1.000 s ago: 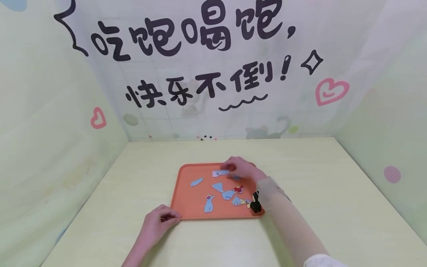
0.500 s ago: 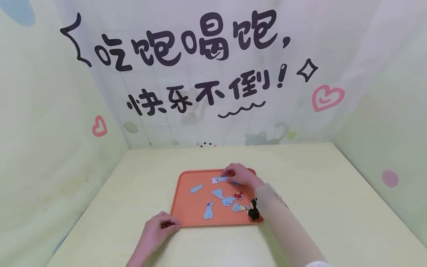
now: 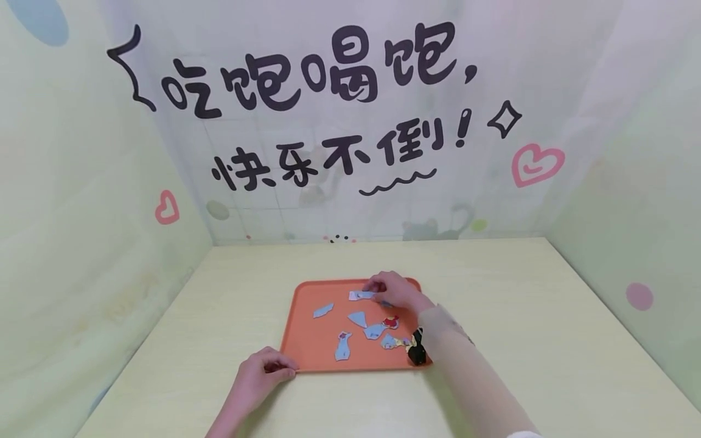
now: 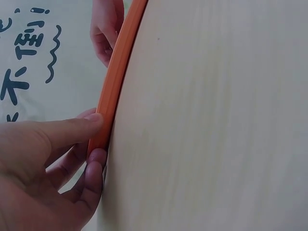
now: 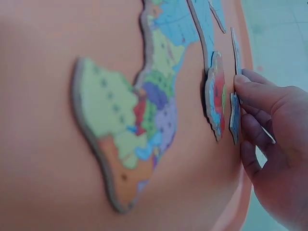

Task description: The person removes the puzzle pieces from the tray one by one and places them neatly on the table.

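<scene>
My left hand (image 3: 263,370) pinches the near left corner of an orange tray (image 3: 306,347), thumb on the rim and fingers against its outer side. Across the tray, my right hand (image 3: 395,291) holds a pale blue jigsaw piece (image 3: 358,295) near the far rim; in the right wrist view the thumb is on the edge of this thin piece (image 5: 236,50). Just below lies a darker blue piece (image 5: 234,118), close to my fingers. A map piece with a red patch (image 5: 218,94) and a multicoloured map piece (image 5: 156,96) lie nearer the camera.
More flat pieces lie spread on the tray, among them a light blue strip (image 3: 323,311) and a bottle-shaped one (image 3: 342,347). A black object (image 3: 417,353) shows beside my right forearm; its kind is unclear. The pale table (image 3: 350,404) surrounds the tray, with printed cloth walls behind.
The head view has tilted up, so everything sits lower in the picture. Both hands stay in nearly the same places on the tray and piece; the pieces look unmoved.
</scene>
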Motion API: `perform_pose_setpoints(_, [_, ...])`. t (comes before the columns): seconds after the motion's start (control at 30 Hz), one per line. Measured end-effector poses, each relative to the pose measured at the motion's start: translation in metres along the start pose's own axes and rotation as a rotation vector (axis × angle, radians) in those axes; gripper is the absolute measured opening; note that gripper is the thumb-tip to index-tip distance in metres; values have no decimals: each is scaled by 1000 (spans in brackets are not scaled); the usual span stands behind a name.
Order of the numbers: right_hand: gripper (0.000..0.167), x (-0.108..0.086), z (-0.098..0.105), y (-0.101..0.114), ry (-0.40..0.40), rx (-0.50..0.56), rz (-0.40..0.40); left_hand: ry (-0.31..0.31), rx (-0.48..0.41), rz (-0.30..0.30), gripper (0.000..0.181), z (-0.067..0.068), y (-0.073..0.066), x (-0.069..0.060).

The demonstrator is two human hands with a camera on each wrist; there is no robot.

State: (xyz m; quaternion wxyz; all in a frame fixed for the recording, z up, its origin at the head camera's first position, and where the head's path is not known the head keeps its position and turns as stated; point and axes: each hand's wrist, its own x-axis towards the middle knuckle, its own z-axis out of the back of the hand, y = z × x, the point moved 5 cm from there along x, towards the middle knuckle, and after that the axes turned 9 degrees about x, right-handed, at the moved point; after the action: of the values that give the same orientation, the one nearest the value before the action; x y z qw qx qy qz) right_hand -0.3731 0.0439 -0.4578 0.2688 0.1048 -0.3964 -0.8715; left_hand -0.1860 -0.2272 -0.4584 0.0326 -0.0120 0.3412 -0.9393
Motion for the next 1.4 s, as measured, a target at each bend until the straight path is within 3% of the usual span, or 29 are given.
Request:
perform_pose_setpoints(0.77, [21, 7, 3, 10, 67, -71, -34, -13, 25, -25, 13, 5, -1, -1])
perform_pose_setpoints(1.03, [22, 5, 8, 13, 64, -86, -34, -40, 9, 27, 15, 14, 9, 0])
perform_pose_setpoints(1.4, [23, 4, 12, 14, 49, -119, 16, -17, -21, 35, 42, 12, 12, 3])
